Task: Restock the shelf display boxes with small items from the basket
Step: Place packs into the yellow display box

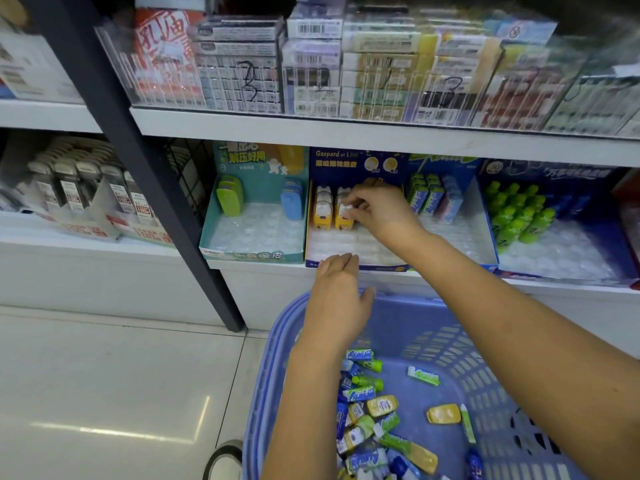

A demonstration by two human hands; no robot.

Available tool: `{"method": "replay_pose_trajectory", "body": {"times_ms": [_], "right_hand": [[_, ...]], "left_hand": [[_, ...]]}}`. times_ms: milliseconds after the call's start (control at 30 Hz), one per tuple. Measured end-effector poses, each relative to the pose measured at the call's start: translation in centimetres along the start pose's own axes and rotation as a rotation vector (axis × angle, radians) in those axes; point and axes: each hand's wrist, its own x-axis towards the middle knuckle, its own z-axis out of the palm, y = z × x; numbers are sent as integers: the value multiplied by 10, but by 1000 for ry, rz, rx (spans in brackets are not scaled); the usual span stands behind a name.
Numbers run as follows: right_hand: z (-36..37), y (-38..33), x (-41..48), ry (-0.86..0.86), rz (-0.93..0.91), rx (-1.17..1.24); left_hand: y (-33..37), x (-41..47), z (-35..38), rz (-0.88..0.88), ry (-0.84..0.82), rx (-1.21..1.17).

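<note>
A blue plastic basket sits low in front of the shelf, holding several small yellow, green and blue items. On the lower shelf stands a dark blue display box with yellow and white items in two rows. My right hand reaches into this box, fingers closed on a yellow and white item at the front of the right row. My left hand hovers between the box's front edge and the basket rim, fingers loosely together and holding nothing I can see.
A teal display box with green and blue items stands to the left. To the right are a box of green and blue packs and a blue box of green bottles. A dark shelf post slants down to the floor.
</note>
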Motion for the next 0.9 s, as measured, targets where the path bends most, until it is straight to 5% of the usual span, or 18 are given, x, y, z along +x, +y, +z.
{"method": "replay_pose_trajectory", "body": {"times_ms": [333,400,500,567,667,800,900], "right_hand": [[-22,-9,-33,-114,-69,-184],[-25,0,-67,-100,-68,-134],[-15,31,-122,-401,25,-270],[6,51,-155,-743,160,-352],[52,85,-204,-1184,315,-360],[88,123,-256,-1228,491,-416],[106,138,-268,-1417,522,-376]], "left_hand": [[1,-2,-3,0,-76,-34],[3,-9,-1,30,68,-100],[16,-19,9,82,251,-241],[23,-23,22,43,63,-272],[20,-34,57,-101,-437,-80],[-2,-69,103,-46,-980,371],[-22,-88,121,-153,-1121,441]]}}
